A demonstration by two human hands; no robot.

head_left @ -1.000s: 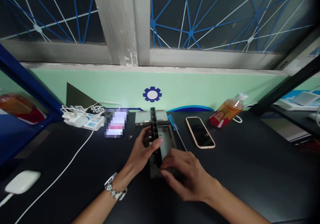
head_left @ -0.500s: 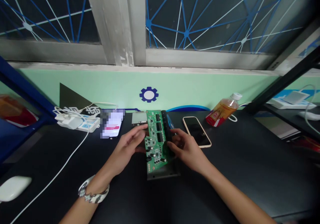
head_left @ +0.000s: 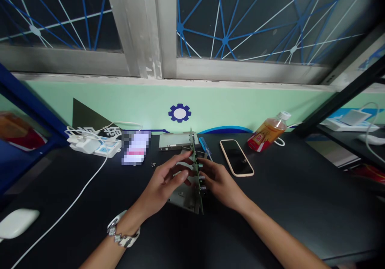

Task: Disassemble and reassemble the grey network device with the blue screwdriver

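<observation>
A green circuit board (head_left: pixel 197 172) stands nearly on edge, seen almost side-on, over a grey metal plate (head_left: pixel 184 197) on the black table. My right hand (head_left: pixel 221 181) grips the board's right side, its fingertips partly hidden behind it. On the other side is my left hand (head_left: pixel 168 178), with its fingers apart; the index fingertip is at the board's upper part and the thumb is just left of it. A silver metal case (head_left: pixel 174 140) lies behind the board. Right of that is a blue screwdriver (head_left: pixel 205 145).
Small screws (head_left: pixel 153 164) lie left of the board, near a lit phone (head_left: pixel 136 148) and a white power strip (head_left: pixel 105 146) with cables. To the right are a dark-screened phone (head_left: pixel 237 158) and a drink bottle (head_left: pixel 267 132). A white mouse (head_left: pixel 18 224) sits far left.
The board has turned from showing its component face to standing edge-on, uncovering the metal plate and case. My left hand has moved right, and its fingers have spread.
</observation>
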